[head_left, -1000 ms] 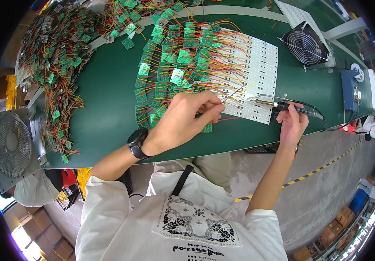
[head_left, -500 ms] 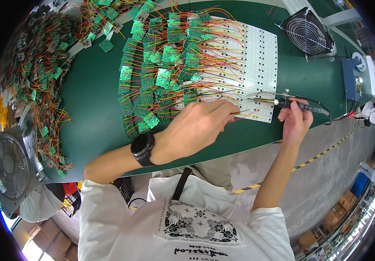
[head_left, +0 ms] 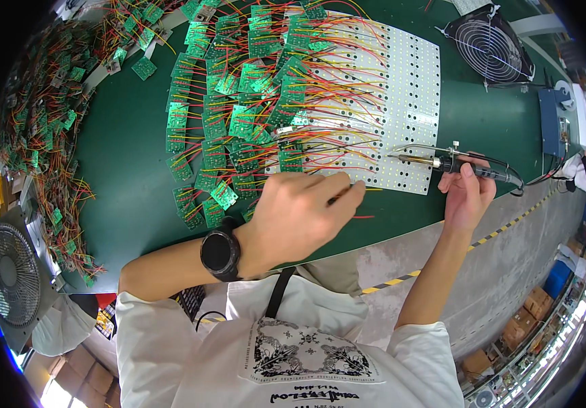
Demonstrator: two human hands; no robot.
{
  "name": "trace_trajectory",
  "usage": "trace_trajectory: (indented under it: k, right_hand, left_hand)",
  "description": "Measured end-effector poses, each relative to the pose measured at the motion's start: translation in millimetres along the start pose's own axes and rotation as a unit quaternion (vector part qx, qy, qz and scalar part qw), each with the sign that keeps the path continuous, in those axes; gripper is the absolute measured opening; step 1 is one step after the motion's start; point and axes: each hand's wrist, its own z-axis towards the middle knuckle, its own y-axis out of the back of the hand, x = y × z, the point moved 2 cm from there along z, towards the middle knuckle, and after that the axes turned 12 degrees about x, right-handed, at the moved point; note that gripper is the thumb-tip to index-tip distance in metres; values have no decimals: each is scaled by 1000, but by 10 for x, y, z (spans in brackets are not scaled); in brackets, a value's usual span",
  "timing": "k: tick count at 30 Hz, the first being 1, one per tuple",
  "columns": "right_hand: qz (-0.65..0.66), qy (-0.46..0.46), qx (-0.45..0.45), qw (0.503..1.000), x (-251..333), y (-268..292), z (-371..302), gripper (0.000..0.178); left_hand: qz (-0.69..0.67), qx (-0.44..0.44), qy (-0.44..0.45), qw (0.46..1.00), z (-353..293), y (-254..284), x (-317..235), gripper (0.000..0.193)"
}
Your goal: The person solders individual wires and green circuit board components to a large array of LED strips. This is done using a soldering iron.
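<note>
My right hand (head_left: 468, 200) grips a black-handled soldering iron (head_left: 453, 164) with a thin metal guide tube beside its tip. The tip points left, over the lower right part of a white perforated LED panel (head_left: 412, 102). My left hand (head_left: 306, 211), a black watch at its wrist, is closed at the panel's near edge. A red wire (head_left: 364, 217) and a yellow one stick out by its fingers; what lies inside the grip is partly hidden. Rows of green circuit boards (head_left: 241, 122) lie along the panel's left side, their red and yellow wires running across it.
A large heap of wired circuit boards (head_left: 41, 149) covers the table's left end. A black fan with a wire guard (head_left: 489, 54) stands at the back right, near a blue-grey box unit (head_left: 549, 122). Another fan (head_left: 11, 265) is at the lower left. The green table (head_left: 130, 183) ends just before me.
My left hand has drawn back toward me and slightly left, off the panel, with wire ends showing beside it. The soldering iron stays almost where it was over the panel.
</note>
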Motion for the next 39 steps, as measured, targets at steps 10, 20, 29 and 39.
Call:
trace_trajectory:
  k: [10, 20, 29, 39]
  right_hand:
    - [-44, 81, -7, 996, 94, -61, -57, 23]
    - [6, 46, 85, 995, -4, 55, -136, 22]
    - [-6, 39, 134, 990, -19, 70, -111, 24]
    - [-10, 38, 144, 989, -23, 63, -124, 24]
  left_hand:
    - [14, 12, 43, 999, 4, -88, 61, 16]
    - [34, 7, 55, 998, 2, -137, 100, 15]
    - [44, -17, 37, 998, 7, -156, 116, 18]
    - [35, -13, 39, 999, -6, -152, 121, 18]
